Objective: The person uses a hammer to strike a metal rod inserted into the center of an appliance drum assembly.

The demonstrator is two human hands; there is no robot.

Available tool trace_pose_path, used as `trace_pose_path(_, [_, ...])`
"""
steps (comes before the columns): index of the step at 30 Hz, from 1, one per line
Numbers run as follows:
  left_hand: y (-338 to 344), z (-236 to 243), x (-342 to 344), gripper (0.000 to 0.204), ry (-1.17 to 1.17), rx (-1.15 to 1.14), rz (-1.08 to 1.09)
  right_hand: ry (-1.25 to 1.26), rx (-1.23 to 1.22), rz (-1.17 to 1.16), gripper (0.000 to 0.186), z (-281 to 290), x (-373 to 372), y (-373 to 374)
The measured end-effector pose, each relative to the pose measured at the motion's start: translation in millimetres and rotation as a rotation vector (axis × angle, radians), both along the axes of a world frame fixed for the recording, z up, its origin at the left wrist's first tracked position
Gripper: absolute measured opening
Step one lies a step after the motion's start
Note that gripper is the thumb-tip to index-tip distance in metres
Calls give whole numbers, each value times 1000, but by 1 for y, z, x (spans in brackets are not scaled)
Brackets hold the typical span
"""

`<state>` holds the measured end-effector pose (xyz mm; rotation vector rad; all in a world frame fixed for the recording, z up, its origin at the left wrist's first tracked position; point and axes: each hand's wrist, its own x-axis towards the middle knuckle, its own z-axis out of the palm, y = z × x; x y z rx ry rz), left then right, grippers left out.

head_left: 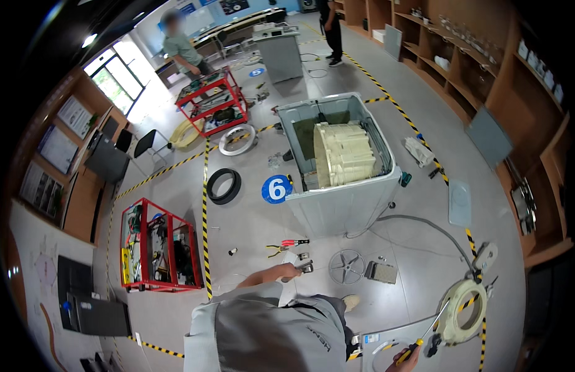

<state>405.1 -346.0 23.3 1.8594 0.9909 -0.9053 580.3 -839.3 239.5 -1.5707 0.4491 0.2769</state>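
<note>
Head view: our left hand (289,271) clasps a metal tool (307,266) above the floor (418,273); near the grey panel's (408,330) right edge, our right hand (407,358) grips the screwdriver (421,339), likely light, stiff, best held by its handle (418,344).

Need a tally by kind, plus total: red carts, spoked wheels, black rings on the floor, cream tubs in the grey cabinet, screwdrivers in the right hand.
Red carts: 2
Spoked wheel: 1
Black ring: 1
Cream tub: 1
Yellow-handled screwdriver, right hand: 1
Total: 6
</note>
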Motion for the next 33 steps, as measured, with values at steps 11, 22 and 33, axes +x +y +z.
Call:
trace_pose_path(11, [-135, 13, 70, 61, -40, -37, 440, 123, 282, 78, 15, 48, 205, -23])
trace_pose_path(22, [-292, -7, 120, 47, 257, 47, 646, 142, 61, 342, 21, -16, 450, -126])
trace_pose_path(33, [-413, 0, 332, 39, 15, -227, 1000, 118, -83, 802, 14, -14, 651, -87])
